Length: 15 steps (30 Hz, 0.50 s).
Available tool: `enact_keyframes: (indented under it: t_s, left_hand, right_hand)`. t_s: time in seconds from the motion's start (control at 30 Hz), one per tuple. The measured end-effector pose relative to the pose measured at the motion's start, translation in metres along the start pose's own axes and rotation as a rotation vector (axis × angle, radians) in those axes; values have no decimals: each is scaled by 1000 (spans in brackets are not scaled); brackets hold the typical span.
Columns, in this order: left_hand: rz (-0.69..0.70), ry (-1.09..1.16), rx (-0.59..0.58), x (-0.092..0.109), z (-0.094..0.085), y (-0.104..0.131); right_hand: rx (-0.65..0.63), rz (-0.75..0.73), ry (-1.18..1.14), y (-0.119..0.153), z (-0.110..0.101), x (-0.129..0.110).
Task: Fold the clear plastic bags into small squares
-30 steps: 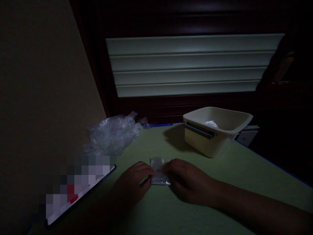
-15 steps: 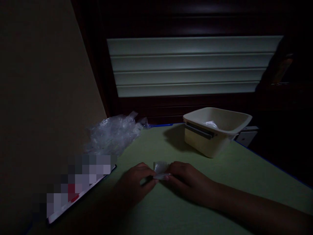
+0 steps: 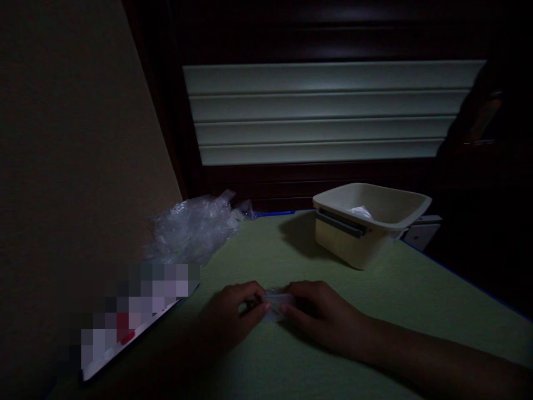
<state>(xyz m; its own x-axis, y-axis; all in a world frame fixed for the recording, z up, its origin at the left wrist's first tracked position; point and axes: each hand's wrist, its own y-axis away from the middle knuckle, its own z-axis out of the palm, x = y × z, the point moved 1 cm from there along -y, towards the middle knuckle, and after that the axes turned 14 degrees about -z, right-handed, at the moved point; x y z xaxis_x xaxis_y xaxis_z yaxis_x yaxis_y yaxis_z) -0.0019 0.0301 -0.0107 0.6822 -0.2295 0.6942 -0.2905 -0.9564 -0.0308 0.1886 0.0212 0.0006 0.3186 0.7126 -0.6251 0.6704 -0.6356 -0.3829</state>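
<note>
A small clear plastic bag (image 3: 275,304), folded into a narrow strip, lies on the green table mat (image 3: 375,300) between my two hands. My left hand (image 3: 233,316) pinches its left end with thumb and fingers. My right hand (image 3: 318,314) pinches its right end, the forearm stretching off to the lower right. The light is dim and what is inside the bag cannot be made out.
A heap of crumpled clear plastic bags (image 3: 194,230) lies at the back left. A cream plastic tub (image 3: 366,225) with something pale inside stands at the back right. A flat device (image 3: 133,316) rests by the left wall. The mat's blue edge runs along the right.
The small bag lay flat and taller between my hands a second ago; it has been folded down into a low, narrow strip. Both hands stayed in place, fingers closing over it.
</note>
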Motion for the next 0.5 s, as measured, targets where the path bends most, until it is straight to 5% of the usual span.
enact_keyframes:
  t_s: [0.27,0.5]
  left_hand:
    - [-1,32,-18,-1,2,-1]
    - [147,-145,143,-6,9,3]
  right_hand:
    - [85,52,-96,-3,2,2]
    - [65,-25,-72,-1,2,2]
